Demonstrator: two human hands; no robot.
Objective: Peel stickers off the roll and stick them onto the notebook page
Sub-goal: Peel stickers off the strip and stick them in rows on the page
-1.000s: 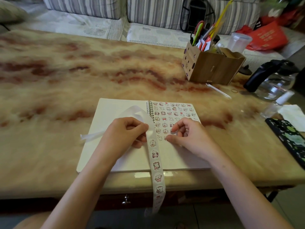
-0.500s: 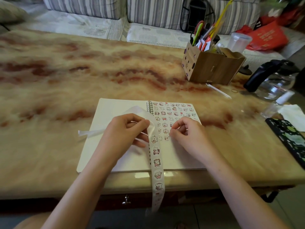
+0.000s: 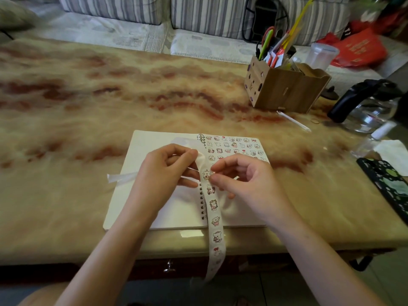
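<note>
An open spiral notebook [image 3: 141,195] lies at the table's near edge. Its right page [image 3: 240,146] carries several rows of small cartoon stickers at the top. A white sticker strip [image 3: 215,219] runs down over the spiral and hangs off the table edge. My left hand [image 3: 163,175] pinches the strip's upper part above the left page; the strip's empty backing [image 3: 120,177] trails out to the left. My right hand [image 3: 245,180] has thumb and forefinger at the edge of the topmost sticker [image 3: 206,174] on the strip.
A wooden organiser [image 3: 287,89] with pens and scissors stands at the back right. Right of it are a clear cup [image 3: 323,55], a glass kettle with a black handle [image 3: 366,102], a small bottle [image 3: 373,140], a tissue [image 3: 395,153] and a dark patterned phone case [image 3: 388,186]. A striped sofa lies behind.
My right hand left the sticker page and came left to the strip's top sticker. My left hand drew the strip upward a little.
</note>
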